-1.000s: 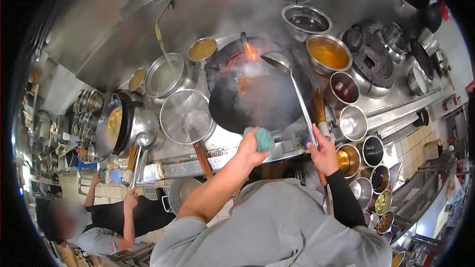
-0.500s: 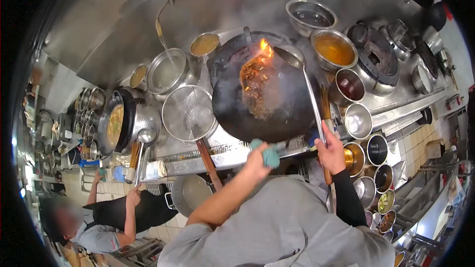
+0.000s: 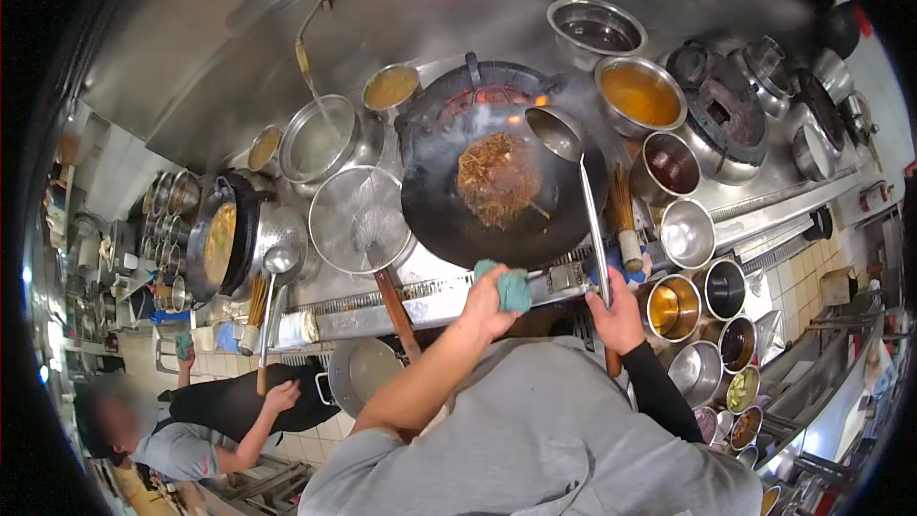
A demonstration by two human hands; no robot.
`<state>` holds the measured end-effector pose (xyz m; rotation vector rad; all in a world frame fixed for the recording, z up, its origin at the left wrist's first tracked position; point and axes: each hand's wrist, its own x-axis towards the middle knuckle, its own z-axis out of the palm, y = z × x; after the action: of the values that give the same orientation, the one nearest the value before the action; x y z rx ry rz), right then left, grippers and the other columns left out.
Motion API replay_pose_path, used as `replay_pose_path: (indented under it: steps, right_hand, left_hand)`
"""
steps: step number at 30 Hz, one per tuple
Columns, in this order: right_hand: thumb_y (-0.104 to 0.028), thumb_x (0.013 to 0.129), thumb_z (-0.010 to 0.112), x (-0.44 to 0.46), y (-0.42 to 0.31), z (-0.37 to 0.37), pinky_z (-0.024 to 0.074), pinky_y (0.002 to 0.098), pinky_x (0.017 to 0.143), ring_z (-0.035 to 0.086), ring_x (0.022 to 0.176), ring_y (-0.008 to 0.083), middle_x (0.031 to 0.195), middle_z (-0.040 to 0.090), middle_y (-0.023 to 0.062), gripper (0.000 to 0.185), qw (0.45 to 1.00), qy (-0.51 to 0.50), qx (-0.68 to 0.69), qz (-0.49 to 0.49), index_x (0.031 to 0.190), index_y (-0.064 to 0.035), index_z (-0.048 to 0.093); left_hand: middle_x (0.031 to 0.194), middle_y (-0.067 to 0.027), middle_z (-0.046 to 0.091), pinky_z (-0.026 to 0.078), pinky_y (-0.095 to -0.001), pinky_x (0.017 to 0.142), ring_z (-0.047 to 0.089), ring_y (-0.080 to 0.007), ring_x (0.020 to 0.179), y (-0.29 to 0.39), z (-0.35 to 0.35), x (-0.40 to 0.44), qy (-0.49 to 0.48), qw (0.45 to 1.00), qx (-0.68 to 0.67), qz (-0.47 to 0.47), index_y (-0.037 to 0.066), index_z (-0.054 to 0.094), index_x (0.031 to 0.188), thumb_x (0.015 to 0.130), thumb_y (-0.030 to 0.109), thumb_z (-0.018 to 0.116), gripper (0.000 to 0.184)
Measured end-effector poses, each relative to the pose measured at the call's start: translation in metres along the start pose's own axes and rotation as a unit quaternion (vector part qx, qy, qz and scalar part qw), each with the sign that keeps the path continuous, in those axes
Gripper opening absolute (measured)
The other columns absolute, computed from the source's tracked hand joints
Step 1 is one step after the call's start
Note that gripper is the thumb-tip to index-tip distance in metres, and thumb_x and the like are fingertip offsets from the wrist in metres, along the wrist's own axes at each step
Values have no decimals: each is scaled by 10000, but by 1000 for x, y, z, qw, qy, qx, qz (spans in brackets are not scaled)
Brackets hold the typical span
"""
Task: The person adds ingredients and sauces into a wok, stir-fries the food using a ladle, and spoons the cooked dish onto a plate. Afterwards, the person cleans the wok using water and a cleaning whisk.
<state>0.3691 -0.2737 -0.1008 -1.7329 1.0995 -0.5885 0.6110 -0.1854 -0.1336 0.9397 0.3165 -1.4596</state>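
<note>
My left hand [image 3: 485,308] is closed around a folded green cloth [image 3: 514,292] at the near rim of a large black wok [image 3: 439,220]. Whatever part of the wok lies under the cloth is hidden. Browned, shredded-looking food [image 3: 499,177] lies in the middle of the wok, with some smoke above it. In my right hand [image 3: 617,315] is the long handle of a steel ladle [image 3: 556,137]. Its bowl hangs over the right side of the wok, apart from the food. Small orange flames and a red glow show at the far side, behind the wok.
Left of the wok rests a wire strainer [image 3: 357,220] with a wooden handle. A bamboo brush [image 3: 623,215] stands close to the ladle handle. Bowls of orange liquid [image 3: 640,96] and dark red sauce [image 3: 672,164] sit to the right. At left, another person [image 3: 239,420] stands near a second wok [image 3: 222,241].
The food has dropped from a raised, flaming stream into a heap in the wok. Flames have shrunk. The wok has come slightly down and left, and my right hand has moved lower with the ladle.
</note>
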Motion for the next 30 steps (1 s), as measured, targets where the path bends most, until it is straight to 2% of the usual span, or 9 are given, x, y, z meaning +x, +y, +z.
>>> replay_pose_path:
  steps: [5,9,12,14,20,22,23,27,30]
  right_hand:
    - [-126,925,664,13,14,10,537,412,848,692,990,415,1053,685,259,478,998,22,-3,-51,1367,-26,511]
    - [-140,930,661,33,2,0,546,409,836,708,969,393,1034,691,253,485,997,31,-9,-68,1377,-23,512]
    - [-112,925,660,19,-2,0,511,350,873,630,924,225,1030,652,139,508,999,26,-12,-39,1390,8,494]
    - [-116,924,665,6,-2,-5,512,350,864,628,922,224,1025,650,140,514,998,33,-20,-41,1391,15,496]
    - [-82,912,649,16,-3,-17,495,336,957,648,1040,237,1136,678,169,540,999,40,-1,-28,1414,42,494]
    - [-102,930,664,23,14,-12,530,332,819,661,866,204,996,689,134,512,992,69,-22,-104,1408,2,513]
    - [-100,930,665,24,19,-11,527,327,818,649,853,189,999,687,121,513,990,73,-22,-116,1409,5,512]
    - [-96,932,665,15,-7,-13,514,308,820,615,854,157,995,671,107,511,997,58,32,-28,1406,18,511]
    - [-95,930,669,1,-6,-18,509,297,800,592,834,140,974,658,102,525,998,51,13,-14,1418,11,507]
  left_hand:
    - [920,-112,643,564,-464,713,638,-294,829,32,32,9,29,999,-12,-32,61,604,972,979,246,561,190]
    - [897,-139,648,559,-447,716,641,-312,814,48,20,83,-54,998,-10,-10,60,633,963,944,259,600,203]
    - [939,-119,655,557,-434,721,646,-289,816,-4,-13,39,12,1000,-24,12,103,623,970,914,212,632,122]
    - [973,-100,639,560,-445,720,641,-287,801,-46,-66,21,-20,999,-14,-20,117,577,959,902,145,627,81]
    - [962,-119,641,574,-437,731,644,-284,831,35,27,13,-1,997,-48,-54,81,603,1003,990,294,555,219]
    - [884,-94,636,562,-413,701,635,-258,784,54,25,50,-81,995,-29,-53,95,600,927,996,286,540,211]
    - [799,-48,624,546,-388,668,620,-222,706,46,50,33,22,1000,-13,-9,122,602,844,1021,275,499,256]
    - [980,-65,656,551,-422,723,652,-251,877,-23,-28,30,27,999,36,6,139,588,1067,1003,263,547,145]
    - [966,-76,649,563,-443,714,650,-269,840,-46,-26,-13,-2,1000,21,8,135,547,1034,1014,205,521,78]
